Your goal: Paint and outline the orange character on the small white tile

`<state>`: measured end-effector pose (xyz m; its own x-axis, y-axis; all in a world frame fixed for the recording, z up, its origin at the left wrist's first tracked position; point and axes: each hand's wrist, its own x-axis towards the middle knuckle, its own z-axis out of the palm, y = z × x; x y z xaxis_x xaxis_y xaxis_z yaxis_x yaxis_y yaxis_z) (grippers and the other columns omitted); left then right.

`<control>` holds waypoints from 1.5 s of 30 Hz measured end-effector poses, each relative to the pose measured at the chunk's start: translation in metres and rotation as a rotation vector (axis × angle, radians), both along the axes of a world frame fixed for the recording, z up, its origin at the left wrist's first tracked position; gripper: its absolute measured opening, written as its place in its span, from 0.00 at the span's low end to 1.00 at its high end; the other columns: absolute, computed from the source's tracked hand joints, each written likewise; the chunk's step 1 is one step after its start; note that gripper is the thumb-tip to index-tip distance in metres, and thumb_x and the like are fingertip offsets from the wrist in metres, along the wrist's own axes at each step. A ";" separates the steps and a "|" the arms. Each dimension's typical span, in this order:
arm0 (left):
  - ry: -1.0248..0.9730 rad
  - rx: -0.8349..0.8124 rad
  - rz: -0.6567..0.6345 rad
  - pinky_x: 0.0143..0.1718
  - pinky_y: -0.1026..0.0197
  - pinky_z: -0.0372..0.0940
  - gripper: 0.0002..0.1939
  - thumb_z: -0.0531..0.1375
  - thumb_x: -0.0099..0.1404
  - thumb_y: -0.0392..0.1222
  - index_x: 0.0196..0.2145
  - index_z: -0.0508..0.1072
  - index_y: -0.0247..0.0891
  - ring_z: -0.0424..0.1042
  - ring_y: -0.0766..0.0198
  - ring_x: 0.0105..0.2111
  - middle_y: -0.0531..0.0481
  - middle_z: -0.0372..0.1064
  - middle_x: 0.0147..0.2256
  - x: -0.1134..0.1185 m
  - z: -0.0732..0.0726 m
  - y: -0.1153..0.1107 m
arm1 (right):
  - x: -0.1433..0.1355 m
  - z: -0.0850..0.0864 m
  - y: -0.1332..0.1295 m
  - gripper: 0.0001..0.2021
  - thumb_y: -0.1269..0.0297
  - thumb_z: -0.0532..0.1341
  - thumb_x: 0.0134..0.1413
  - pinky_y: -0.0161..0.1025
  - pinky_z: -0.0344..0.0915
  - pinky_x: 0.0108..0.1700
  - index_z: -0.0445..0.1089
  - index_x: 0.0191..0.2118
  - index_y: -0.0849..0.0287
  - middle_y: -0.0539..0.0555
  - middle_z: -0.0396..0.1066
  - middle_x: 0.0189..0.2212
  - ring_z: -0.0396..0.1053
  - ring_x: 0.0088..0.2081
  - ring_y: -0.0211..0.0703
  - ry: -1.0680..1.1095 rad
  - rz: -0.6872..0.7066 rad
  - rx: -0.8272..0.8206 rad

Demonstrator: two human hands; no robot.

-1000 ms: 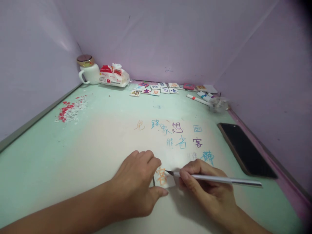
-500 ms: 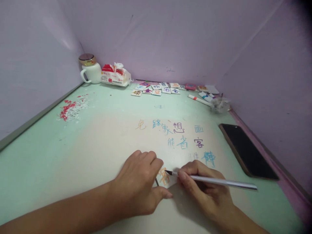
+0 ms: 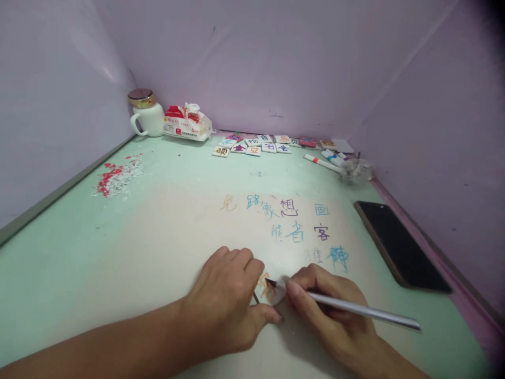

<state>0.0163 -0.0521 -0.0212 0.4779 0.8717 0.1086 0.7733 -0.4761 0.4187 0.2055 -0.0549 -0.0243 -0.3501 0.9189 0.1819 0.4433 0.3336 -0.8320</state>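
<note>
A small white block [image 3: 278,300] with an orange Chinese character lies low on the table, partly covered by my left hand [image 3: 232,300]. My left fingers and thumb are closed around its left side, holding it down. Between my right thumb and fingers is a silver-handled craft knife [image 3: 366,310], gripped like a pen in my right hand [image 3: 331,305]. The dark tip of its blade is at the orange character. A thin dark edge shows between my left thumb and forefinger; I cannot tell what it is.
Coloured characters [image 3: 290,208] are written on the tabletop. A phone [image 3: 398,245] lies at right, near markers [image 3: 323,162] and a clear bag [image 3: 355,169]. Lettered tiles [image 3: 253,151], a tissue pack [image 3: 185,123] and a lidded mug [image 3: 149,120] line the back. Red and white shavings [image 3: 118,176] lie left.
The craft knife's blade has shifted slightly down and left over the orange character, and its handle end has dropped a little. My left hand keeps its hold on the block.
</note>
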 end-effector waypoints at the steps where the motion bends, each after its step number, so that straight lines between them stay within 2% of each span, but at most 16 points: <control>1: -0.001 0.000 -0.002 0.33 0.51 0.59 0.17 0.65 0.53 0.48 0.35 0.69 0.34 0.64 0.54 0.31 0.45 0.65 0.30 0.000 0.000 0.000 | 0.000 0.000 0.000 0.12 0.63 0.55 0.59 0.32 0.55 0.20 0.65 0.25 0.57 0.46 0.63 0.15 0.59 0.17 0.34 0.013 0.000 -0.009; 13: -0.001 0.011 -0.004 0.32 0.52 0.58 0.16 0.65 0.54 0.47 0.35 0.69 0.34 0.63 0.55 0.30 0.46 0.65 0.30 0.000 0.000 0.000 | -0.003 -0.005 0.002 0.12 0.63 0.57 0.59 0.30 0.56 0.20 0.65 0.24 0.57 0.47 0.68 0.16 0.61 0.18 0.33 0.182 0.009 -0.136; 16: -0.005 0.016 -0.012 0.33 0.52 0.58 0.17 0.65 0.54 0.49 0.35 0.69 0.34 0.64 0.55 0.30 0.46 0.65 0.30 -0.001 -0.001 0.001 | -0.002 -0.003 0.002 0.12 0.64 0.56 0.59 0.29 0.58 0.21 0.65 0.24 0.57 0.46 0.68 0.17 0.62 0.18 0.32 0.227 -0.025 -0.094; 20: 0.006 0.028 -0.007 0.33 0.52 0.58 0.19 0.65 0.54 0.52 0.36 0.69 0.34 0.63 0.55 0.30 0.46 0.65 0.31 -0.001 -0.002 0.000 | 0.002 -0.002 0.004 0.12 0.64 0.57 0.59 0.30 0.56 0.20 0.66 0.24 0.57 0.46 0.66 0.17 0.60 0.18 0.32 0.171 -0.100 0.023; 24: 0.024 0.009 0.005 0.34 0.51 0.58 0.22 0.65 0.55 0.54 0.38 0.68 0.34 0.64 0.54 0.31 0.46 0.66 0.31 0.001 -0.001 -0.002 | 0.001 -0.005 0.004 0.12 0.64 0.56 0.60 0.30 0.56 0.20 0.65 0.25 0.57 0.46 0.65 0.17 0.60 0.18 0.32 0.176 -0.086 0.006; 27: 0.029 -0.064 -0.031 0.40 0.48 0.59 0.28 0.64 0.54 0.57 0.44 0.67 0.34 0.65 0.52 0.34 0.45 0.67 0.35 -0.001 0.005 -0.001 | -0.001 -0.006 0.005 0.12 0.64 0.55 0.60 0.29 0.56 0.20 0.65 0.25 0.56 0.46 0.64 0.18 0.60 0.19 0.33 0.213 -0.079 -0.024; 30: 0.079 -0.200 -0.122 0.45 0.46 0.58 0.29 0.63 0.58 0.49 0.53 0.61 0.36 0.66 0.52 0.38 0.44 0.67 0.40 -0.007 0.016 0.005 | -0.001 -0.007 0.004 0.12 0.64 0.55 0.60 0.29 0.56 0.21 0.65 0.26 0.56 0.46 0.63 0.19 0.60 0.20 0.33 0.222 -0.066 -0.028; 32: 0.137 -0.278 -0.167 0.45 0.46 0.59 0.26 0.60 0.60 0.41 0.55 0.60 0.38 0.67 0.52 0.39 0.44 0.67 0.42 -0.009 0.022 0.009 | -0.001 -0.007 0.004 0.11 0.65 0.55 0.60 0.30 0.57 0.22 0.65 0.26 0.56 0.46 0.63 0.19 0.61 0.21 0.33 0.220 -0.054 -0.017; 34: 0.179 -0.314 -0.181 0.43 0.47 0.60 0.24 0.58 0.60 0.37 0.54 0.61 0.37 0.67 0.52 0.38 0.44 0.68 0.41 -0.010 0.025 0.013 | -0.001 -0.007 0.004 0.11 0.66 0.55 0.60 0.30 0.57 0.22 0.65 0.26 0.56 0.46 0.64 0.19 0.61 0.21 0.33 0.210 -0.045 0.001; 40: 0.188 -0.298 -0.164 0.42 0.46 0.61 0.20 0.58 0.59 0.39 0.50 0.64 0.37 0.67 0.51 0.36 0.44 0.68 0.39 -0.008 0.022 0.016 | -0.003 -0.006 0.005 0.09 0.69 0.54 0.60 0.30 0.54 0.20 0.65 0.29 0.56 0.46 0.64 0.19 0.60 0.19 0.33 0.136 0.004 0.078; 45: 0.160 -0.294 -0.148 0.43 0.46 0.61 0.19 0.58 0.59 0.39 0.49 0.64 0.37 0.68 0.51 0.37 0.44 0.69 0.39 -0.007 0.022 0.016 | -0.003 -0.006 0.004 0.09 0.69 0.53 0.60 0.32 0.51 0.19 0.63 0.28 0.56 0.45 0.59 0.18 0.56 0.18 0.33 0.085 0.022 0.097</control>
